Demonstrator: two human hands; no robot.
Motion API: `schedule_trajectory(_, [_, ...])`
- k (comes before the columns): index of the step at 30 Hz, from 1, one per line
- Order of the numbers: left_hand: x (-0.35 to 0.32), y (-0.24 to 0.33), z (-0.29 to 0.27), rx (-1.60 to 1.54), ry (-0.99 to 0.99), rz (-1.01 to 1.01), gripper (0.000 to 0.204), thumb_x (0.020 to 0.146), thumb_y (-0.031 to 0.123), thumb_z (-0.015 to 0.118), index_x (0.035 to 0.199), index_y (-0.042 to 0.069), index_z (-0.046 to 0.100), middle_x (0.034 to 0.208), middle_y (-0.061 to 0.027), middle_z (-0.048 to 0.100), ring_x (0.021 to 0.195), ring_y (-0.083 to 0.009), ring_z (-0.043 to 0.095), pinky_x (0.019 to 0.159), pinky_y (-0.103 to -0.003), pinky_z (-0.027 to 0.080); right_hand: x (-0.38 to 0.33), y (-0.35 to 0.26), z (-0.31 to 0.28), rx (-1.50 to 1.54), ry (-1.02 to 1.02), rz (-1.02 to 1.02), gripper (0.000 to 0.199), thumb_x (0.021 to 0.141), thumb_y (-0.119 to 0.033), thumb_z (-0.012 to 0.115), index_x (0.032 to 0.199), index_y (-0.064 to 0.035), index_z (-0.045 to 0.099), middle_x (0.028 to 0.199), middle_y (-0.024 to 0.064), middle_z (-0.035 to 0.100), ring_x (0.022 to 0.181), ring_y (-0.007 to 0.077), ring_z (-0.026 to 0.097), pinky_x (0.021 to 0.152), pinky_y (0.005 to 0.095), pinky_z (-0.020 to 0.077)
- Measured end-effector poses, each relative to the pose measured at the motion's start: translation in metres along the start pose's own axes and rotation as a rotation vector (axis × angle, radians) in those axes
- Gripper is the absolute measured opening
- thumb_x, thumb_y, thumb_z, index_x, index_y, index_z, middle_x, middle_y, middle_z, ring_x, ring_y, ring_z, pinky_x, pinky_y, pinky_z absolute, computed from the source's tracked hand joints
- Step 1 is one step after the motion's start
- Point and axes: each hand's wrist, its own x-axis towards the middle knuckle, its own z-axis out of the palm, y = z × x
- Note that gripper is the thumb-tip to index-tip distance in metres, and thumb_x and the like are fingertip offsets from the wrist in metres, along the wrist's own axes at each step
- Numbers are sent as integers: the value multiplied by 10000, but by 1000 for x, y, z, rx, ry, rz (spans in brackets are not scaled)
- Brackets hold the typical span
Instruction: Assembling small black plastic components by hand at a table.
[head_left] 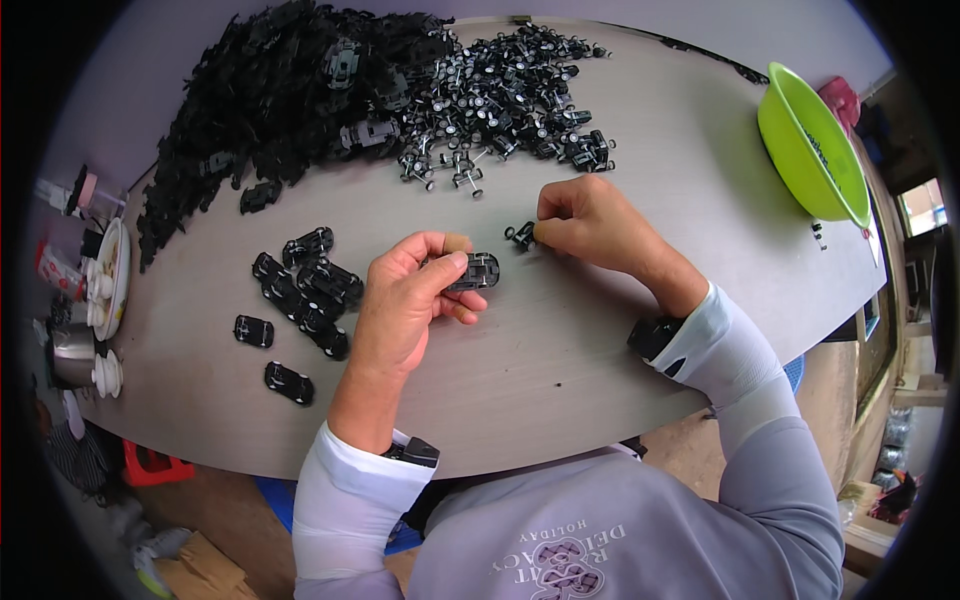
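Between the thumb and fingers of my left hand is a small black toy car, its underside turned up. Just to the right, my right hand is closed in a pinch on a small black wheel-and-axle piece, low over the table. Left of my left hand lies a loose group of black toy cars. Two more cars rest apart from it nearer me, one black car above another. Beyond my hands is a heap of wheel-and-axle pieces.
A large pile of black car bodies covers the far left of the grey table. At the far right stands a lime-green basin. A white oval tray and a metal pot are by the left edge. A red stool sits below.
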Motion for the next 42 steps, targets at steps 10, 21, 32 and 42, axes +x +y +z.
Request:
schedule_trajectory(10, [-1, 3, 1, -13, 32, 11, 198, 899, 150, 609, 1026, -2, 618, 856, -81, 662, 632, -157, 646, 546, -255, 525, -6, 4, 17, -237, 140, -535, 157, 755, -45, 621, 905, -10, 650, 866, 131, 605, 715, 335, 626, 633, 425, 497])
schedule_trajectory(21, [2, 2, -4, -74, -24, -12, 339, 969, 281, 538, 1063, -40, 597, 912, -148, 668, 671, -228, 667, 570, -310, 546, -12, -10, 24, -459, 146, -512, 103, 722, 1, 623, 817, -13, 658, 790, 132, 600, 660, 324, 615, 591, 397, 485])
schedule_trajectory(32, [2, -1, -2, -67, -63, -54, 326, 969, 201, 508, 1153, -64, 558, 988, -169, 663, 786, -285, 694, 658, -346, 577, -10, -14, 22, -205, 188, -404, 112, 743, -60, 602, 826, 1, 645, 825, 165, 638, 746, 358, 635, 657, 441, 497])
schedule_trajectory(42, [4, -2, -3, -28, -52, -30, 291, 952, 100, 468, 1176, -71, 538, 1005, -161, 655, 794, -289, 699, 685, -362, 595, -4, -16, 27, 18, 152, -435, 151, 740, -13, 610, 883, 15, 646, 804, 138, 597, 684, 276, 618, 629, 361, 492])
